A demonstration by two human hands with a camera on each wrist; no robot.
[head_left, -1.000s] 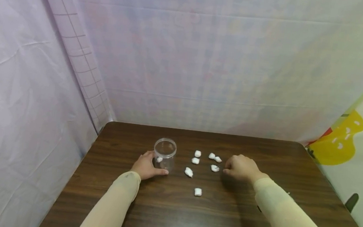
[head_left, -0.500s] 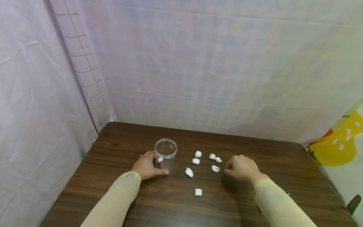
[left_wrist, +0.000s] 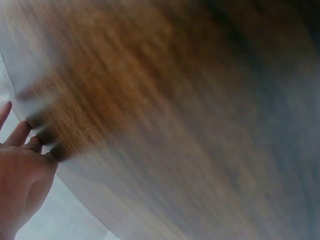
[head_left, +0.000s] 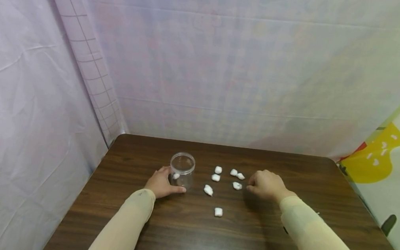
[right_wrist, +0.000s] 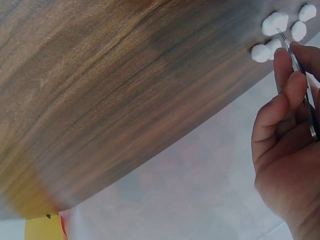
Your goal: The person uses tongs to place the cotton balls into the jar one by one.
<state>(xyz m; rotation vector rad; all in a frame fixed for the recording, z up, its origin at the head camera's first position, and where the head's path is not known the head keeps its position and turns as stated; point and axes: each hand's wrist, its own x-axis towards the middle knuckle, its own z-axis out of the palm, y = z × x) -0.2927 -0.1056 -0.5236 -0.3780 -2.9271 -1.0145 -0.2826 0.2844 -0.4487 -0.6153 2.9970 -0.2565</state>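
In the head view, my left hand [head_left: 161, 185] holds a clear jar [head_left: 183, 167] without a lid, its thumb in front and its fingers round the left side. One white cotton ball [head_left: 176, 176] shows inside the jar. My right hand [right_wrist: 290, 125] grips metal tweezers [right_wrist: 299, 67], whose tips touch a cotton ball [right_wrist: 275, 23] on the table in the right wrist view. In the head view this is the ball [head_left: 237, 186] just left of my right hand [head_left: 267, 185]. Several more lie between the jar and that hand, including one nearer ball [head_left: 218, 212].
The brown wooden table [head_left: 183, 234] ends at a pale curtain [head_left: 226, 71] behind and a white one [head_left: 25, 125] on the left. Beneath the right sleeve [head_left: 319, 234] pokes out a small dark edge, mostly hidden. A yellow print [head_left: 372, 160] marks the right-hand cloth.
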